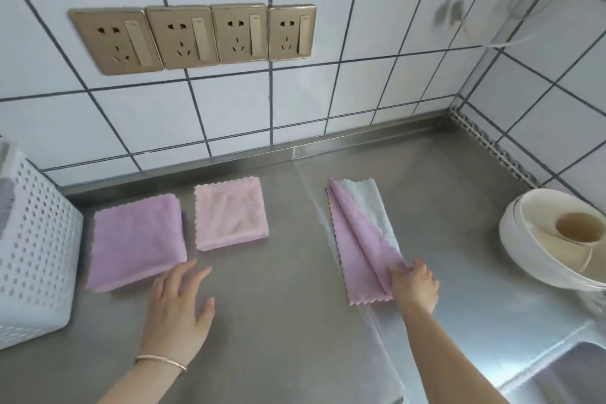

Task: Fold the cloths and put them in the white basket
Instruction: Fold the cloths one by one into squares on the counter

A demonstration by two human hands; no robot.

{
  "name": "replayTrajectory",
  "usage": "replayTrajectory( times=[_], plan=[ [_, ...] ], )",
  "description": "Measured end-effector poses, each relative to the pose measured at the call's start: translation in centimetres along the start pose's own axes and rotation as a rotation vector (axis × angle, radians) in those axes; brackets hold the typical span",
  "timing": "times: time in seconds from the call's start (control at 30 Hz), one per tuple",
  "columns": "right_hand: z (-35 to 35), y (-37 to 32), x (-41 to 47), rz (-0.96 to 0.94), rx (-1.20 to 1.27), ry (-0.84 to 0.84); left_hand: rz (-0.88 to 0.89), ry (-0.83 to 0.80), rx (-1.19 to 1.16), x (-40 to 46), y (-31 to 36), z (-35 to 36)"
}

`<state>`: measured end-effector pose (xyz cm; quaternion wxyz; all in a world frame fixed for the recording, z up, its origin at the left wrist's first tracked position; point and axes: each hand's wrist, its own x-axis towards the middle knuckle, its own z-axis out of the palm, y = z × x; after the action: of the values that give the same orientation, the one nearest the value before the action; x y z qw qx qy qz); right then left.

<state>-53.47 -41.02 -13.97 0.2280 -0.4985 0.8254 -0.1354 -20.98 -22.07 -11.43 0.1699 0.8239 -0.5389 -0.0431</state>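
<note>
Pinching the near corner of the long cloth (359, 236), the right hand (414, 285) holds it; its length runs away toward the wall. The left hand (178, 311) lies flat and empty.

Home kitchen where I stand: stainless steel bench (295, 321), white tiled wall (360, 102), four gold wall sockets (193, 36), stacked bowls (554, 239), sink corner (564, 374) at right.

No readable text, label, brand or number shows anywhere.
</note>
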Motion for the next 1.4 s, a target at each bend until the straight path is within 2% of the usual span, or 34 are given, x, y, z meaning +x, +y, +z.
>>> replayTrajectory(
  times=[0.2, 0.3, 0.43, 0.57, 0.6, 0.77, 0.9, 1.0, 1.07, 1.1, 1.17, 1.2, 1.27, 1.4],
  plan=[
    [-0.7, 0.1, 0.5, -0.253, -0.239, 0.022, 0.026, -0.019, -0.030, -0.3, 3.6, 0.7],
    [-1.0, -0.3, -0.9, -0.309, -0.364, -0.074, 0.055, -0.118, -0.043, -0.5, 5.4, 1.0],
    [-0.7, -1.5, -5.3, -0.259, -0.033, -0.330, 0.132, -0.283, -0.140, -2.0, 9.1, 1.7],
    [-0.3, -2.9, -10.2, -0.236, 0.215, -0.605, 0.156, -0.308, -0.168, -3.9, 11.3, 2.0],
    [-0.3, -3.2, -11.2, -0.244, 0.249, -0.637, 0.111, -0.304, -0.241, -4.1, 11.6, 1.8],
    [-0.3, -4.2, -15.9, -0.309, 0.337, -0.736, -0.363, -0.286, -0.633, -5.7, 10.8, 1.1],
    [-0.8, -4.5, -17.7, -0.515, 0.200, -0.608, -0.465, -0.327, -0.802, -6.7, 9.9, -0.1],
    [-1.2, -4.7, -18.9, -0.748, 0.282, -0.461, -0.546, -0.261, -0.980, -7.0, 9.3, -1.2],
    [-1.7, -5.2, -19.6, -0.856, 0.408, -0.410, -0.557, -0.209, -0.919, -7.7, 8.3, -1.6],
    [-2.3, -5.5, -19.9, -0.862, 0.483, -0.436, -0.520, -0.198, -0.804, -8.1, 7.7, -1.7],
    [-3.9, -6.8, -20.8, -0.797, 0.617, -0.564, -0.400, -0.188, -0.550, -9.3, 5.8, -2.0],
    [-4.7, -7.4, -21.0, -0.744, 0.676, -0.629, -0.362, -0.202, -0.503, -9.8, 4.9, -2.1],
    [-6.3, -8.5, -21.5, -0.676, 0.777, -0.691, -0.350, -0.237, -0.460, -10.6, 3.1, -2.7],
    [-8.4, -9.3, -20.9, -0.638, 0.838, -0.616, -0.398, -0.163, -0.487, -11.7, -0.9, -4.8]
  ],
)
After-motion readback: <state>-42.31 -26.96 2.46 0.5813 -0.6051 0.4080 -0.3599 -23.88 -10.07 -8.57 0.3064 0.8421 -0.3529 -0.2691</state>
